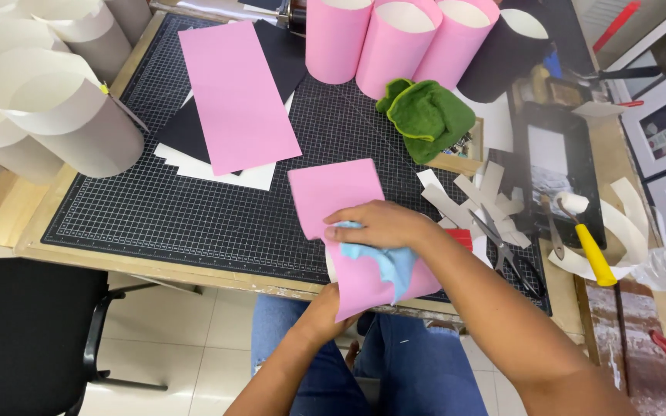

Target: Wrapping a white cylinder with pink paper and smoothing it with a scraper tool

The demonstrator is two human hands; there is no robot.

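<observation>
Both hands work one pink sheet: left hand grips its underside, right hand presses a blue cloth on top. Wiping appears underway; steady pressure matters next.

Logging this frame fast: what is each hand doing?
Left hand: under the pink sheet, fingers hidden; grip cannot be told.
Right hand: closed on a light blue cloth, pressing it on the sheet.

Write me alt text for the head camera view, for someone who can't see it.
A person's right hand presses a light blue cloth onto a curved pink paper sheet, which the left hand supports from below at the edge of a black gridded cutting mat. Pink paper cylinders and grey scissors lie nearby.
</observation>
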